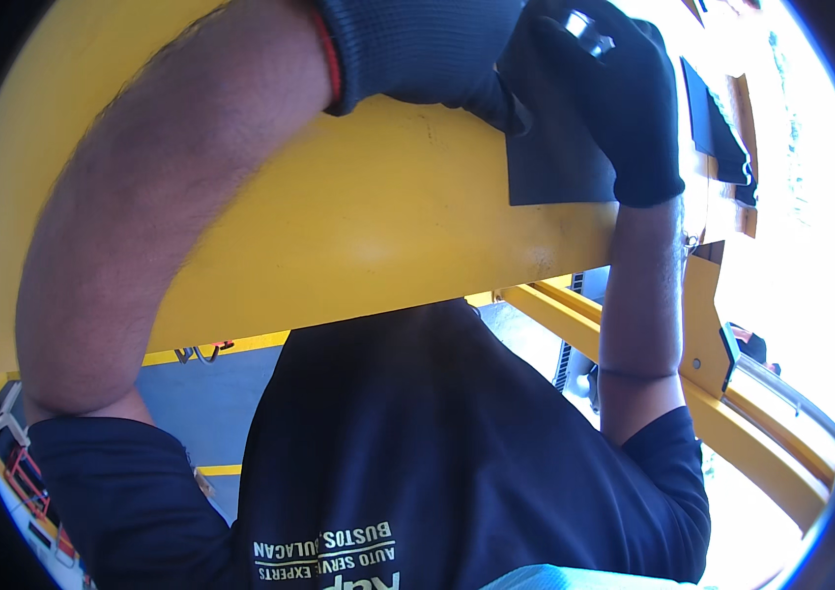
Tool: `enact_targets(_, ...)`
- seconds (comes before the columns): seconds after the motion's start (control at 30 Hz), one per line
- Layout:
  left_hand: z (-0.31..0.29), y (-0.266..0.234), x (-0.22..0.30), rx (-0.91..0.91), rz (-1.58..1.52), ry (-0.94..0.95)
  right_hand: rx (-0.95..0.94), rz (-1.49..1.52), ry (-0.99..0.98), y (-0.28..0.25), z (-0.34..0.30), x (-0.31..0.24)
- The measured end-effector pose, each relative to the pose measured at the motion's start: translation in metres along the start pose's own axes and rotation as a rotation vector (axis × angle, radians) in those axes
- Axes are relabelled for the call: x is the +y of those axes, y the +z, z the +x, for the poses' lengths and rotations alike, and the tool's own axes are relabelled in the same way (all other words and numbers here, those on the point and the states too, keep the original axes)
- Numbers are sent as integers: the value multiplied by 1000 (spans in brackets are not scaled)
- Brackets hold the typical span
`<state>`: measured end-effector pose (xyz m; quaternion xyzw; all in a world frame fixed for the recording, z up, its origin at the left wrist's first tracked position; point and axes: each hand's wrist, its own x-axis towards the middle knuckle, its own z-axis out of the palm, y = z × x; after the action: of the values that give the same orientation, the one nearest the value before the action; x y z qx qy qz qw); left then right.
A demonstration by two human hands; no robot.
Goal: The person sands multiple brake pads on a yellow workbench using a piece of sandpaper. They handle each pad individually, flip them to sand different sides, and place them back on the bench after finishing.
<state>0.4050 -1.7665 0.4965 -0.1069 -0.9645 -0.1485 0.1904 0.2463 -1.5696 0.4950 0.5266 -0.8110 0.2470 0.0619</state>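
Observation:
My left hand (427,49), in a dark knit glove with a red cuff edge, reaches across the top of a yellow panel (339,216). Its thumb lies beside the upper left edge of a flat black flap (555,167); the other fingers look curled, and what they hold is hidden. In a black glove, my right hand (624,108) is closed around a small shiny metal piece (589,34), whose kind does not show. That hand is in front of the flap and covers its right part. Both hands are close together near the top edge of the view.
Yellow beams (761,433) run below and right of the panel. A second black flap (717,128) hangs at the right, near strong glare. Below the panel's left part is a grey floor (211,403) with yellow lines. A red frame (29,482) stands at lower left.

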Motion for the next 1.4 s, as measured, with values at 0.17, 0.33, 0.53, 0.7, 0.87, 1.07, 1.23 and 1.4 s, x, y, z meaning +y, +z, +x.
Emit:
enact_targets(0.17,-7,-17,10,-137,157,-163,-58,-138,-53,-17,-34,-11)
enact_targets(0.33,3,4,-1,121,11,51,-110,-105,-20,-15,-10,8)
enact_targets(0.53,-3,-3,1,-110,139,-138,-197,-160,-64,-36,-34,-8)
enact_targets(0.7,0,-3,12,0,136,-37,-49,-56,-49,-6,-5,14)
enact_targets(0.87,-10,6,-5,-15,67,-110,-101,-219,-189,-18,-19,-2)
enact_targets(1.07,-2,-21,17,-64,17,-67,-136,-5,-18,-10,1,21)
enact_targets(1.23,3,-19,15,-185,176,-181,-72,-206,-202,-21,-28,-7)
enact_targets(1.4,-9,20,3,12,343,-101,104,-80,-50,-23,-14,14)
